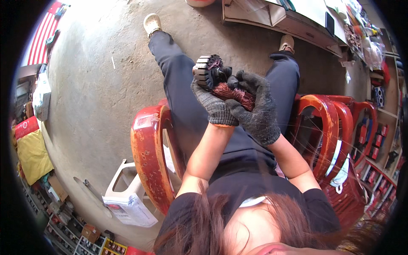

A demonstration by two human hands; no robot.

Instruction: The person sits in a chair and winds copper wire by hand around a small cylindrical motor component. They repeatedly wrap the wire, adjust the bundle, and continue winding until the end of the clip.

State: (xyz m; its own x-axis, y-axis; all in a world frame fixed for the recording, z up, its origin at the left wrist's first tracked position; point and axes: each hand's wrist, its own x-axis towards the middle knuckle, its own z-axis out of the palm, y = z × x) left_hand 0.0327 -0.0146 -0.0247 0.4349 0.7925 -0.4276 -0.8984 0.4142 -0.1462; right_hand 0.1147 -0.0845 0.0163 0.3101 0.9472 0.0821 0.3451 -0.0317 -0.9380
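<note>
Copper-red bundle of fine wire [234, 95] lies between your gloved hands, slanting from the black, ridged round part [202, 73] cupped in your left hand [209, 101] down to your right hand [260, 104], nearer, curled around the wire's lower end.

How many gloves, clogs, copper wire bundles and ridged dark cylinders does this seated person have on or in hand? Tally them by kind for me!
Dark gray knit gloves: 2 (left, right)
Beige clogs: 2 (left, right)
Copper wire bundle: 1
Ridged dark cylinder: 1
Total: 6
</note>
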